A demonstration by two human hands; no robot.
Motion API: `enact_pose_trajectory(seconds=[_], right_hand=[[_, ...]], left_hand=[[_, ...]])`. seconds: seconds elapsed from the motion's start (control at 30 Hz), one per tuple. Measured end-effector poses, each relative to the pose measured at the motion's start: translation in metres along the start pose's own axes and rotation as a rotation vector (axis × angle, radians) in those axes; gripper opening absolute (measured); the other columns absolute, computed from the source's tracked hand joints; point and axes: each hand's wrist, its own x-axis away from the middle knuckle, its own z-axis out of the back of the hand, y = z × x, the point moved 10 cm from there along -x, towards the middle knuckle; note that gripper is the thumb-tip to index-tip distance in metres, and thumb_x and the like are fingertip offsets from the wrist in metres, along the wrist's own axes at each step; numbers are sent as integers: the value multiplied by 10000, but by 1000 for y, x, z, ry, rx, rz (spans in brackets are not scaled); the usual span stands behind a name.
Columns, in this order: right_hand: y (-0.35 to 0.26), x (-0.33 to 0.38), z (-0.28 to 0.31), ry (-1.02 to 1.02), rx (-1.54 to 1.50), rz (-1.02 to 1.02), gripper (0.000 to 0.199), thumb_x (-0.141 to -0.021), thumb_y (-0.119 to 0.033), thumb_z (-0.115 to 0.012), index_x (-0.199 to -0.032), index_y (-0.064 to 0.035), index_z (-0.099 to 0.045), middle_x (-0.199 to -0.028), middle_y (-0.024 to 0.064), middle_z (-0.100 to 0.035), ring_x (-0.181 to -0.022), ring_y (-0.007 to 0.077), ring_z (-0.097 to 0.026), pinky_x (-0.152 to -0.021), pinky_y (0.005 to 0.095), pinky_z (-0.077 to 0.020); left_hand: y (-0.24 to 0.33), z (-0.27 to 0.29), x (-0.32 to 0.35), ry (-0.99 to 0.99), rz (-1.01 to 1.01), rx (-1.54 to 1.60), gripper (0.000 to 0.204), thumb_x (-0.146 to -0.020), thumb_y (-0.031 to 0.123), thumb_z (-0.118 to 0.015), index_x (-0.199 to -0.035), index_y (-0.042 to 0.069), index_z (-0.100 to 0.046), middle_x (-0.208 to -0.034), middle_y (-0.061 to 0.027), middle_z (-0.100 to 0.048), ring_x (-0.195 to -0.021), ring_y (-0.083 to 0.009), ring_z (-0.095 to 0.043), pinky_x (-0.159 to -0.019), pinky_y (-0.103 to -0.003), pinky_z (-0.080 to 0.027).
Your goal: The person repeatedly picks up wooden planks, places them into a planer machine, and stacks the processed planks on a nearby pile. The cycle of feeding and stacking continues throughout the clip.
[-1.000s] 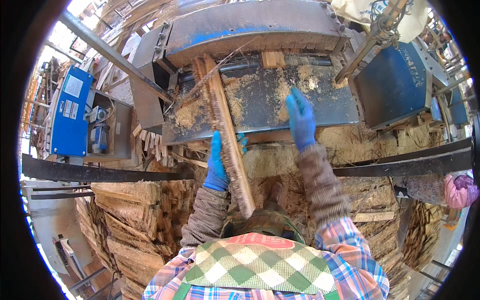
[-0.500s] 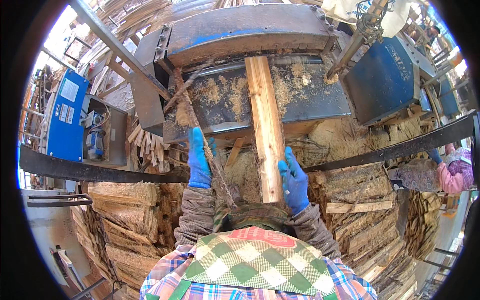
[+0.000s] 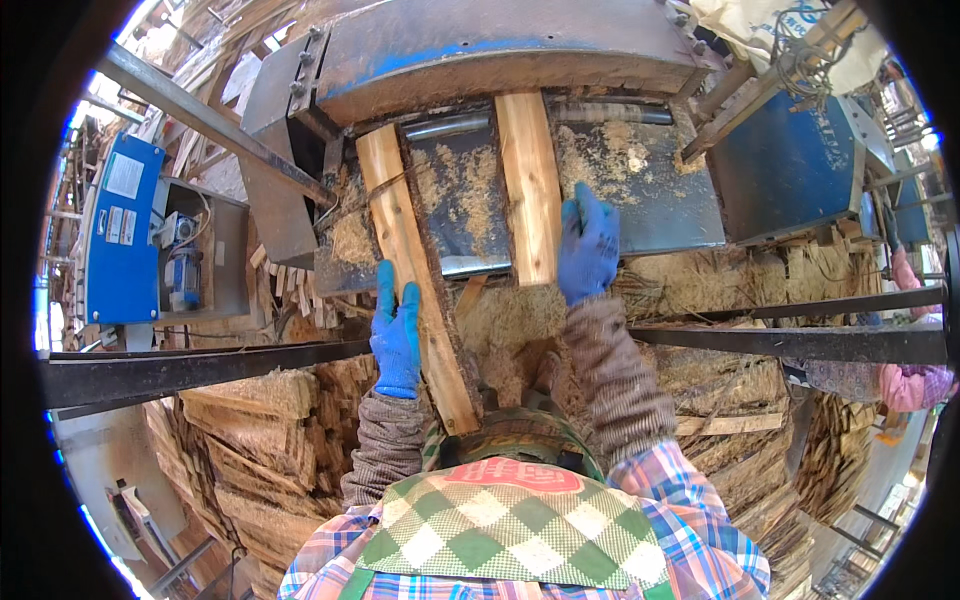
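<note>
Two bark-edged wooden boards lie side by side on the metal bed (image 3: pixel 650 205) of a blue-grey machine. My left hand (image 3: pixel 397 340), in a blue glove, grips the left board (image 3: pixel 415 250) at its left edge, thumb on the upper face. That board slants from the bed back toward my waist. The right board (image 3: pixel 530 190) reaches up to the machine's hood (image 3: pixel 500 60), and its near end juts past the bed's front edge. My right hand (image 3: pixel 588 245), also blue-gloved, is at this board's right edge near that end, fingers stretched forward. Its palm side is hidden.
Sawdust is scattered over the bed. A dark metal rail crosses on the left (image 3: pixel 200 375) and another on the right (image 3: pixel 780 345). Stacked slabs (image 3: pixel 265 450) flank me on both sides. A blue electrical box (image 3: pixel 128 230) stands left; a person in pink sleeves (image 3: pixel 915 385) is far right.
The right board has slid forward to the hood, and my right hand has moved forward along it. The left board, earlier on its edge, now lies with its pale face up.
</note>
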Motion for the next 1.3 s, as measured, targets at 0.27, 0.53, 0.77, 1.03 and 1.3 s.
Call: enact_pose_trajectory(seconds=[0.27, 0.53, 0.77, 1.03, 1.3], right_hand=[[0, -42, -13, 104, -16, -189, 442, -1063, -320, -551, -1389, -29, -615, -1327, 214, -608, -1214, 357, -612, -1038, 435, -504], [-23, 123, -40, -646, -751, -194, 798, -1012, -310, -663, -1632, -49, -235, -1666, 216, -288, -1513, 332, -350, -1203, 422, -375], [24, 202, 68, -309, -389, -271, 534, -1039, -205, -644, -1528, -57, -490, -1529, 159, -541, -1371, 164, -515, -1089, 312, -452], [34, 137, 101, -256, -523, -292, 548, -1054, -243, -630, -1528, -17, -474, -1518, 163, -547, -1359, 183, -533, -1082, 307, -461], [47, 69, 79, 63, -136, -3, 413, -1036, -221, -647, -1373, 16, -623, -1315, 159, -668, -1141, 226, -647, -963, 360, -549]], left_hand=[[-1, -7, 0, -25, 77, 124, 634, -1042, 218, -667, -1612, 185, -392, -996, 41, -648, -654, -27, -322, -556, -262, -344], [-10, -32, -5, -182, 82, -25, 636, -1058, 267, -628, -1626, 197, -352, -1463, -17, -559, -796, -94, -488, -755, -284, -482], [54, -111, 32, -612, 124, -137, 625, -1039, 361, -635, -1587, 155, -416, -1434, -135, -590, -1219, -236, -605, -1015, -362, -529], [94, -40, -104, 168, -520, -1195, 757, -988, 630, -535, -1550, 127, -469, -1621, -214, -382, -1519, -432, -283, -1246, -572, -185], [82, -38, -102, 277, -634, -1196, 594, -972, 533, -616, -1388, 109, -637, -1466, -158, -568, -1413, -388, -440, -1187, -579, -288]])
